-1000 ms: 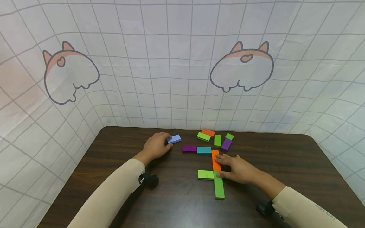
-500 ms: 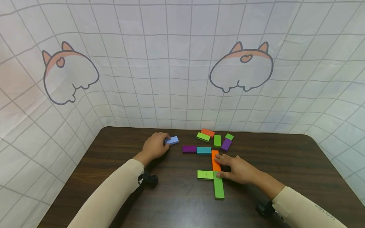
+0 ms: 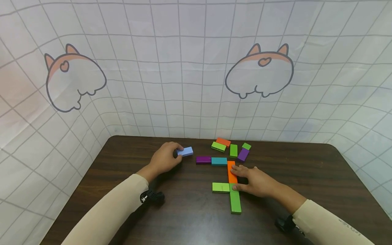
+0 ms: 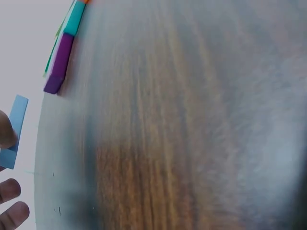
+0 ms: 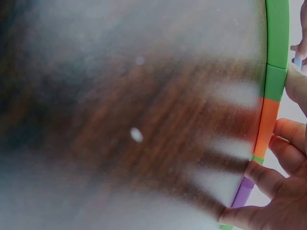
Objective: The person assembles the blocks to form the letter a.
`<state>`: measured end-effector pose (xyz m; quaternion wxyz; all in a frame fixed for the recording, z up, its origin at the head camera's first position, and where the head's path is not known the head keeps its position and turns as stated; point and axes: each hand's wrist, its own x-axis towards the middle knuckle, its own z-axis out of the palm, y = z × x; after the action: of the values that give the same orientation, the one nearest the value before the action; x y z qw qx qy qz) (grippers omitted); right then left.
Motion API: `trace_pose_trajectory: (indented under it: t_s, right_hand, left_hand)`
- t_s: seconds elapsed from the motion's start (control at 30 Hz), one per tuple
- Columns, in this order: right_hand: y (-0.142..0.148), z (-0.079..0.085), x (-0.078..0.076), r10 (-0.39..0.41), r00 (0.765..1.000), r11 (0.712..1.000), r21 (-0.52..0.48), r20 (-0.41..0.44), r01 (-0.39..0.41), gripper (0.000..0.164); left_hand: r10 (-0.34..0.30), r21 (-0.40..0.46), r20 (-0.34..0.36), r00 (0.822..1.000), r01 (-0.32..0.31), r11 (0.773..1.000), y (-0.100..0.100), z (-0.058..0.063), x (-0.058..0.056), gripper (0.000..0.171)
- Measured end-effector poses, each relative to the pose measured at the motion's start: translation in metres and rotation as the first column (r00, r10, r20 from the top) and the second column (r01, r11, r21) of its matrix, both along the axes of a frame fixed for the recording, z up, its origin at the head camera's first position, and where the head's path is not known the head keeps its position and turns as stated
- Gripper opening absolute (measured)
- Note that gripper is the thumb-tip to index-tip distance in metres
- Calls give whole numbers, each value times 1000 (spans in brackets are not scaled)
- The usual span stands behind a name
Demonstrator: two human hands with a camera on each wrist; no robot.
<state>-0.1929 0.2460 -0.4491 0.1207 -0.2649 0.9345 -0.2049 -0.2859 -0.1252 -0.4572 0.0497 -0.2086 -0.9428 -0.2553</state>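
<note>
My left hand [image 3: 165,158] pinches a light blue block [image 3: 185,151] by its left end, at the back left of the group. In the left wrist view the thumb lies across that blue block [image 4: 17,120], with other fingertips below. My right hand [image 3: 258,182] rests with spread fingers on a row of blocks. Its fingertips touch the orange block [image 3: 231,167], and the thumb lies on a green block [image 3: 233,187]. A longer green block [image 3: 235,203] continues the row toward me. A lime block [image 3: 221,187] joins from the left. Teal [image 3: 219,161] and purple [image 3: 203,160] blocks extend left from the orange one.
Behind the row lie loose blocks: an orange-red one [image 3: 223,142], a lime one [image 3: 218,147], a green one [image 3: 233,151] and a violet one [image 3: 243,154] touching a small green one [image 3: 246,146]. All are on a dark wooden table [image 3: 190,217] before a white grid-patterned cloth [image 3: 165,68].
The left hand has shifted slightly left with the light blue block, and its forearm has swung a little left. The right hand and the joined blocks stay put.
</note>
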Motion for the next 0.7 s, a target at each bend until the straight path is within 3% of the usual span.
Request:
trace_pose_trajectory:
  t_s: [0.37, 0.7]
  right_hand:
    - [0, 0, -1, 5, 1000, 1000, 0, -6, -5, 76]
    - [0, 3, 1, 12, 1000, 1000, -19, -4, -12, 76]
  left_hand:
    - [-108, 32, -18, 994, 108, 994, 7, 7, 23, 24]
    - [-224, 52, -36, 974, 225, 973, 18, 12, 41, 20]
